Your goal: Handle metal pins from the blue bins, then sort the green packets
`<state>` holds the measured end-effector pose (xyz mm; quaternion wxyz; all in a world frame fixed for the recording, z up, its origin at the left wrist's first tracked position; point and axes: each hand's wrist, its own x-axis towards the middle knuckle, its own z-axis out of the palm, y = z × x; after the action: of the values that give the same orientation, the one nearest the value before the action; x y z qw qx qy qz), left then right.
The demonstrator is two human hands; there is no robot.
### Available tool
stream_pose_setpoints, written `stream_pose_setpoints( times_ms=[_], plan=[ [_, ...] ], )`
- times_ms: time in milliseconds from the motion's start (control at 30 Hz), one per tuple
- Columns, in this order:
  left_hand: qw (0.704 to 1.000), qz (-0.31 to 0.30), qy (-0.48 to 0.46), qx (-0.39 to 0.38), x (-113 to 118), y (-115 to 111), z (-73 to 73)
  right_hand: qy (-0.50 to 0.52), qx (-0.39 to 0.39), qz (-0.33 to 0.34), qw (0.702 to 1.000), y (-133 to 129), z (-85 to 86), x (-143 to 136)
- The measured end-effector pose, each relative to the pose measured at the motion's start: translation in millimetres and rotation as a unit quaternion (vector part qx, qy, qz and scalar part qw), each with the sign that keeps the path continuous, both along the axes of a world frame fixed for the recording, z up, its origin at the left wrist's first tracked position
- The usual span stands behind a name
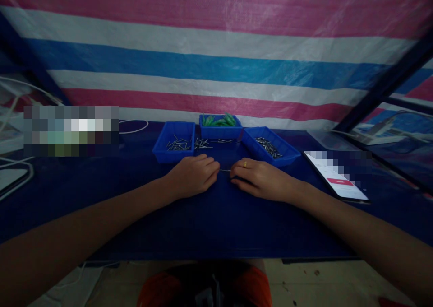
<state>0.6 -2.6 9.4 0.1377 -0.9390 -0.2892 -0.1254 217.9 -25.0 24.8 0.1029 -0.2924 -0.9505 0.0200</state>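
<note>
My lap, in orange and black clothing [252, 286], sits at the near edge of the dark blue tabletop [209, 225]. Both my forearms reach in over it from either side. My left hand [191, 176] is curled, knuckles up, with its fingertips pinched on one end of a thin metal rod [225, 170]. My right hand [262, 178], wearing a gold-coloured ring [245, 164], pinches the other end. The rod lies roughly level across the narrow gap between my hands, in front of the bins; its shape inside my fingers is hidden.

To my right, apart from that hand, a flat device with a lit screen [338, 178] lies on the tabletop, partly blurred out.

Just beyond my hands, the left blue bin [171, 156] contains slim metal pins [178, 144], and the right blue bin [286, 148], set at a slant, has darker metal pieces [269, 148]. Loose pins [202, 143] lie between them. Behind stands the rear blue bin [221, 132] with green pieces [219, 120]. Farthest off hangs a striped tarp [219, 67] in pink, white and blue.
</note>
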Motion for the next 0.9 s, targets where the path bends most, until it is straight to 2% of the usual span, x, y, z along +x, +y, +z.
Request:
stream_pose_setpoints(
  times_ms=[133,267,333,433,500,567,600,667,767,833,900],
  plan=[
    [0.999,0.040,-0.029,-0.002,-0.8,1.2,-1.5,0.036,-0.050,-0.022,0.998,0.8,0.2,-1.9],
    [0.993,0.106,-0.044,0.007,-1.4,2.2,-2.9,0.143,-0.123,-0.105,0.976,4.5,-0.8,-1.9],
    [0.992,0.126,-0.015,0.014,-0.8,1.5,-2.7,0.222,-0.168,-0.165,0.946,7.3,-2.0,-2.0],
    [0.989,0.148,0.014,0.022,0.6,-0.9,-1.7,0.380,-0.239,-0.230,0.864,10.5,-3.1,-2.4],
    [0.987,0.160,0.017,0.026,1.2,-2.4,-1.0,0.460,-0.264,-0.242,0.813,11.6,-2.9,-2.6],
    [0.986,0.166,0.020,0.025,1.3,-3.2,-0.3,0.488,-0.279,-0.239,0.792,12.1,-3.2,-2.4],
    [0.985,0.167,0.021,0.023,1.2,-3.4,-0.2,0.485,-0.286,-0.235,0.792,12.4,-3.7,-2.2],
    [0.985,0.168,0.023,0.022,0.9,-3.2,-0.3,0.448,-0.298,-0.224,0.813,12.9,-6.0,-1.7],
    [0.985,0.170,0.022,0.024,0.5,-2.7,-1.7,0.323,-0.279,-0.183,0.885,12.5,-10.6,-1.8],
    [0.985,0.172,0.020,0.021,0.5,-2.4,-2.9,0.233,-0.218,-0.138,0.938,10.4,-12.8,-2.8],
    [0.985,0.173,0.020,0.016,0.7,-2.0,-3.7,0.160,-0.146,-0.101,0.971,6.9,-13.6,-4.3]
  ],
)
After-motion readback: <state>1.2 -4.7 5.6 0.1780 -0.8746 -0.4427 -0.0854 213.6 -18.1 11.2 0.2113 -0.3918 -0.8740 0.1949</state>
